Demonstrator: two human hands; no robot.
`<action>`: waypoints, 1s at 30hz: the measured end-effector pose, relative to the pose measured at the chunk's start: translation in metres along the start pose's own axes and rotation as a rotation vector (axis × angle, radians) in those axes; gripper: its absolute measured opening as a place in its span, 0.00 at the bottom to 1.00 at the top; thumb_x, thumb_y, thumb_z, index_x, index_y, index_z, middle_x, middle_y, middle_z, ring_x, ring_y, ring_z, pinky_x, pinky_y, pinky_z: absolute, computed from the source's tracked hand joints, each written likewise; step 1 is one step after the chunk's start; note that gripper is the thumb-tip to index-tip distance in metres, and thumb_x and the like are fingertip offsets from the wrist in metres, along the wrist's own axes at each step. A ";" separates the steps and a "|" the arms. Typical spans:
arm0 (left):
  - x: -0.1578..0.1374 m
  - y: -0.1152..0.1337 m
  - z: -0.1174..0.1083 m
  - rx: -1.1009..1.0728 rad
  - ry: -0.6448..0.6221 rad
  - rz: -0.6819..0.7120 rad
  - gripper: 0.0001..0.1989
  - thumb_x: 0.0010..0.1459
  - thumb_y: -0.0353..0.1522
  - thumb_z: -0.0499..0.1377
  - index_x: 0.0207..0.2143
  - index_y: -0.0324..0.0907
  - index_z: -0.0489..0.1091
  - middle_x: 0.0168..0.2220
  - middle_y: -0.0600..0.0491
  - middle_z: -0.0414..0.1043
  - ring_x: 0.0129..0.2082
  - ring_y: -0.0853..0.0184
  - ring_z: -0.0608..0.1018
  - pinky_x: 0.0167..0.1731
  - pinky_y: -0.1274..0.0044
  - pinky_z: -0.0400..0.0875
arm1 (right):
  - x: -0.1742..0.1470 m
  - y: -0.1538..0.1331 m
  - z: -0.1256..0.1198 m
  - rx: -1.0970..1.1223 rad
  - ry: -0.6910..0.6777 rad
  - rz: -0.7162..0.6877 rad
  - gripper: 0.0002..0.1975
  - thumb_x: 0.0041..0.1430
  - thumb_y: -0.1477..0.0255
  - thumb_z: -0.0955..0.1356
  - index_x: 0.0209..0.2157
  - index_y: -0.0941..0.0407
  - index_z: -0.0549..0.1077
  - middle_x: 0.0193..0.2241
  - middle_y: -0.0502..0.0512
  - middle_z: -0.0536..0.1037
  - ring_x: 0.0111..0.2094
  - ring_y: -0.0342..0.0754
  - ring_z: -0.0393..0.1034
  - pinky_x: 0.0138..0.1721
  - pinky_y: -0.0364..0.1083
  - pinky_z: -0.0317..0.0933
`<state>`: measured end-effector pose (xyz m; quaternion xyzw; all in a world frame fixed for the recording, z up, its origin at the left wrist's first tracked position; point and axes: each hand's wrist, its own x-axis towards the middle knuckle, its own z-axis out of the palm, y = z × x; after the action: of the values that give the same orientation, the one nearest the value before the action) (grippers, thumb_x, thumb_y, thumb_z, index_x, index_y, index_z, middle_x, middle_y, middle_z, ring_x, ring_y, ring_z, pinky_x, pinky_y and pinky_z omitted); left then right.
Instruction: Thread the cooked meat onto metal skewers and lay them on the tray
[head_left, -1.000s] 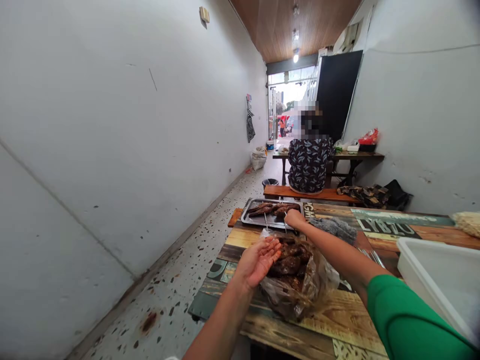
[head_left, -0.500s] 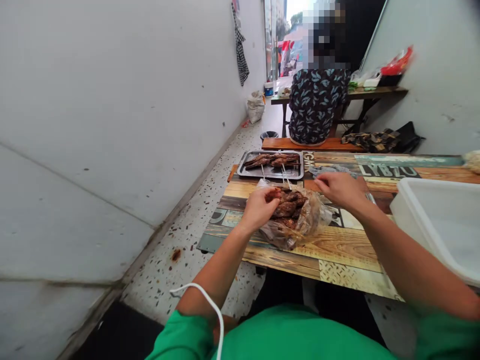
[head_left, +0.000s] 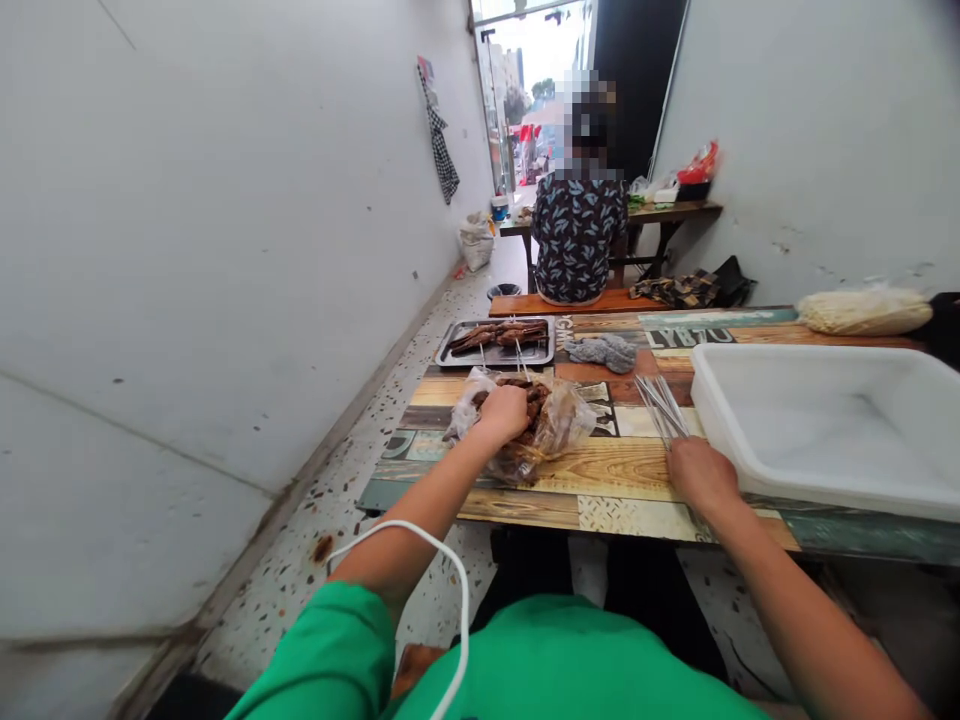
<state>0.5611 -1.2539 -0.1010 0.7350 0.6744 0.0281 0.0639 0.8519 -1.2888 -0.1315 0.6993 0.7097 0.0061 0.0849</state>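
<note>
My left hand (head_left: 504, 413) reaches down onto dark brown pieces of meat (head_left: 537, 402) in a crumpled clear plastic bag (head_left: 568, 420); its fingertips are hidden among the meat. Over to the right, my right hand (head_left: 701, 472) is closed at the near ends of a bundle of thin metal skewers (head_left: 660, 405), which lie on the table beside a white tub. Behind the bag, a metal tray (head_left: 442, 355) carries dark meat (head_left: 517, 333) on skewers whose ends stick out toward me.
The white plastic tub (head_left: 720, 440) stands on the right of the patterned table (head_left: 630, 465). A grey cloth (head_left: 602, 352) lies near the tray, and a pale wrapped bundle (head_left: 862, 310) is at the back right. A person (head_left: 574, 235) sits on a bench (head_left: 495, 305) ahead, facing away.
My right hand has moved from above the grey cloth down and right to the skewers. The left hand has gone from the bag's left side onto the meat. The view has turned right.
</note>
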 end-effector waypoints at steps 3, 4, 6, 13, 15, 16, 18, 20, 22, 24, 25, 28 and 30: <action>0.004 0.000 -0.002 0.025 -0.050 0.035 0.14 0.49 0.30 0.62 0.40 0.33 0.77 0.44 0.33 0.75 0.47 0.49 0.76 0.46 0.67 0.69 | 0.008 -0.003 -0.002 0.006 -0.007 0.004 0.17 0.62 0.80 0.58 0.42 0.67 0.77 0.40 0.74 0.78 0.42 0.58 0.76 0.34 0.46 0.64; 0.005 0.000 -0.002 0.032 -0.063 0.049 0.15 0.49 0.30 0.63 0.40 0.33 0.77 0.43 0.33 0.75 0.47 0.48 0.76 0.47 0.67 0.69 | 0.011 -0.003 -0.003 0.007 -0.016 0.000 0.17 0.61 0.82 0.58 0.42 0.68 0.77 0.40 0.74 0.78 0.42 0.59 0.76 0.35 0.47 0.65; 0.004 0.003 -0.003 0.035 -0.075 0.076 0.15 0.48 0.28 0.63 0.40 0.33 0.76 0.43 0.33 0.75 0.47 0.48 0.76 0.47 0.66 0.69 | 0.017 -0.005 -0.006 0.007 -0.042 -0.015 0.17 0.58 0.83 0.59 0.40 0.67 0.79 0.40 0.75 0.79 0.43 0.60 0.76 0.35 0.48 0.65; -0.006 0.003 -0.013 -0.097 -0.006 0.048 0.15 0.48 0.24 0.60 0.41 0.34 0.74 0.44 0.34 0.74 0.47 0.49 0.76 0.45 0.67 0.68 | 0.026 0.000 -0.015 0.000 -0.100 -0.032 0.16 0.53 0.81 0.62 0.38 0.66 0.80 0.38 0.74 0.80 0.41 0.61 0.76 0.31 0.47 0.64; -0.009 -0.007 -0.025 -0.145 0.065 0.028 0.14 0.47 0.26 0.62 0.39 0.35 0.74 0.43 0.36 0.75 0.46 0.49 0.76 0.44 0.67 0.69 | 0.025 0.003 -0.015 0.000 -0.087 -0.034 0.16 0.54 0.79 0.62 0.36 0.66 0.80 0.38 0.75 0.80 0.41 0.61 0.76 0.31 0.47 0.63; -0.009 -0.013 -0.032 -0.180 0.103 0.018 0.13 0.46 0.27 0.63 0.37 0.36 0.74 0.42 0.38 0.75 0.45 0.50 0.76 0.44 0.68 0.69 | 0.024 0.004 -0.015 0.001 -0.073 -0.039 0.16 0.55 0.79 0.61 0.36 0.66 0.80 0.38 0.75 0.80 0.41 0.62 0.76 0.31 0.48 0.62; -0.011 -0.025 -0.045 -0.293 0.168 -0.012 0.11 0.44 0.29 0.65 0.33 0.37 0.73 0.37 0.43 0.76 0.42 0.54 0.77 0.42 0.70 0.70 | 0.021 0.006 -0.015 0.006 -0.035 -0.047 0.16 0.57 0.77 0.60 0.37 0.66 0.79 0.38 0.74 0.80 0.41 0.62 0.76 0.31 0.48 0.61; -0.012 -0.036 -0.054 -0.512 0.204 -0.067 0.09 0.43 0.28 0.65 0.30 0.38 0.71 0.31 0.49 0.74 0.35 0.60 0.77 0.37 0.72 0.71 | 0.019 0.006 -0.014 0.017 0.010 -0.046 0.17 0.59 0.75 0.59 0.38 0.66 0.77 0.38 0.73 0.79 0.41 0.61 0.75 0.31 0.48 0.59; -0.014 -0.043 -0.056 -0.827 0.214 -0.145 0.09 0.43 0.26 0.66 0.28 0.38 0.69 0.25 0.54 0.72 0.28 0.66 0.76 0.32 0.75 0.71 | 0.018 0.005 -0.013 0.033 0.056 -0.028 0.17 0.61 0.74 0.58 0.38 0.66 0.76 0.38 0.72 0.79 0.40 0.60 0.75 0.30 0.48 0.58; -0.015 -0.046 -0.054 -1.169 0.206 -0.223 0.11 0.42 0.24 0.66 0.27 0.38 0.66 0.23 0.56 0.70 0.24 0.70 0.74 0.28 0.77 0.72 | 0.017 0.003 -0.012 0.049 0.095 0.001 0.17 0.62 0.74 0.57 0.39 0.67 0.75 0.38 0.71 0.78 0.39 0.59 0.75 0.29 0.48 0.57; -0.016 -0.046 -0.051 -1.330 0.200 -0.251 0.12 0.42 0.23 0.66 0.27 0.37 0.66 0.24 0.56 0.71 0.23 0.71 0.74 0.28 0.77 0.73 | 0.018 0.003 -0.012 0.063 0.115 0.015 0.18 0.62 0.73 0.57 0.39 0.66 0.75 0.37 0.70 0.78 0.38 0.59 0.75 0.30 0.48 0.57; -0.018 -0.044 -0.044 -1.728 0.189 -0.311 0.11 0.44 0.20 0.65 0.26 0.35 0.66 0.27 0.53 0.73 0.26 0.71 0.76 0.31 0.76 0.75 | 0.019 0.003 -0.012 0.231 0.220 0.043 0.17 0.61 0.72 0.59 0.44 0.65 0.74 0.37 0.67 0.79 0.37 0.56 0.74 0.33 0.48 0.59; -0.020 -0.041 -0.040 -1.906 0.181 -0.372 0.07 0.48 0.18 0.62 0.27 0.34 0.67 0.27 0.52 0.74 0.27 0.71 0.77 0.32 0.76 0.76 | 0.018 0.003 -0.012 0.437 0.306 0.052 0.19 0.59 0.72 0.60 0.47 0.64 0.74 0.37 0.65 0.80 0.37 0.55 0.74 0.35 0.47 0.60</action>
<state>0.5138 -1.2677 -0.0656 0.2521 0.4766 0.6078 0.5830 0.8530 -1.2693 -0.1211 0.7099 0.6808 -0.0393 -0.1764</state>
